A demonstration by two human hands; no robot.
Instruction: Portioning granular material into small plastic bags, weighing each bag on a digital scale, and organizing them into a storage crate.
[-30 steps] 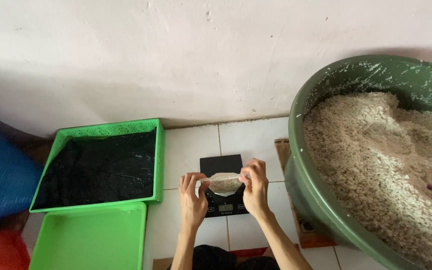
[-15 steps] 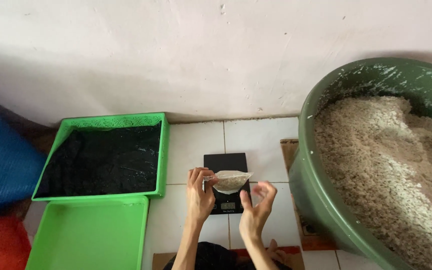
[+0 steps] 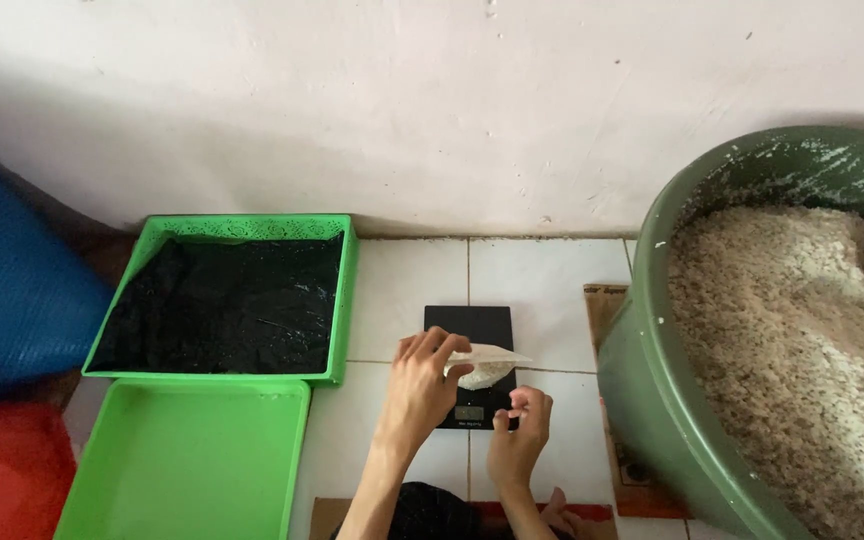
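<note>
My left hand (image 3: pixel 420 385) holds a small clear plastic bag (image 3: pixel 487 366) part filled with pale grain, just above a black kitchen scale (image 3: pixel 469 330) on the white tiled floor. My right hand (image 3: pixel 520 440) hovers below the bag near the scale's front edge, fingers loosely curled, apparently holding nothing. The bag's open end points right.
A large green tub (image 3: pixel 652 400) full of pale grain fills the right side. At left a green tray lined with black plastic (image 3: pixel 222 300) sits behind another green tray (image 3: pixel 192 460). Blue (image 3: pixel 7 290) and red (image 3: pixel 2 470) sacks lie at far left. A white wall stands behind.
My right hand has let go of the bag and dropped toward the scale's front edge. The left hand keeps the bag over the scale. The view has shifted slightly.
</note>
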